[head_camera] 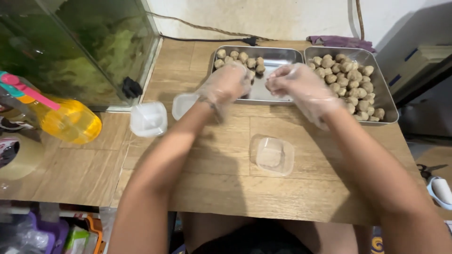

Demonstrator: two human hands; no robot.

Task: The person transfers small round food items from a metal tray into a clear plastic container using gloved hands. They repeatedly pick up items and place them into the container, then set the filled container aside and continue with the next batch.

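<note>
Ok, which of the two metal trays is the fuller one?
The right-hand tray, beside the right hand. Brown balls cover most of it, while the left tray holds only a small cluster in its far-left corner, near the left hand.

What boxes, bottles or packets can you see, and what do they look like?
Clear square tub: table middle, open.
Two clear square lids or tubs: left of the gloved left hand.
Yellow bottle: far left, pink and teal top.
Colourful packets: below the table, bottom left, blurred.
No screens or signs.
</note>
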